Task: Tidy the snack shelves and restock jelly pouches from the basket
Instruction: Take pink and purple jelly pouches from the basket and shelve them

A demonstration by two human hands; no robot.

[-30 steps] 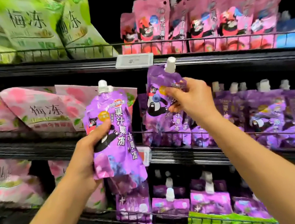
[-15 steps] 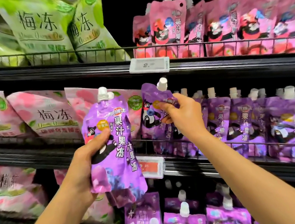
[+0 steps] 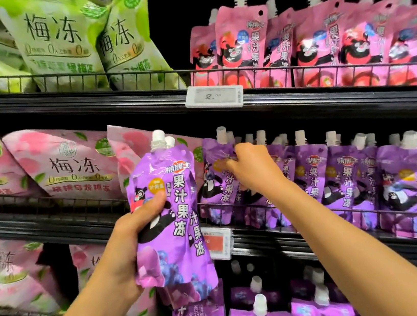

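Note:
My left hand [image 3: 135,235] grips two stacked purple jelly pouches [image 3: 175,216] with white caps, held upright in front of the middle shelf. My right hand [image 3: 254,167] reaches onto the middle shelf and pinches the top of another purple jelly pouch [image 3: 217,180] at the left end of the purple row [image 3: 352,177]. That pouch stands behind the wire rail, against its neighbours. The basket is out of view.
Pink spout pouches [image 3: 306,42] fill the top shelf at right, green bags [image 3: 73,43] at left. Pale pink bags [image 3: 69,166] lie left of the purple row. More purple pouches [image 3: 261,311] stand on the lower shelf. Price tags [image 3: 214,96] hang on the shelf edges.
My right hand carried its purple pouch down and forward into the left end of the middle-shelf row. My left hand with its pouches stayed about where it was while the view shifted.

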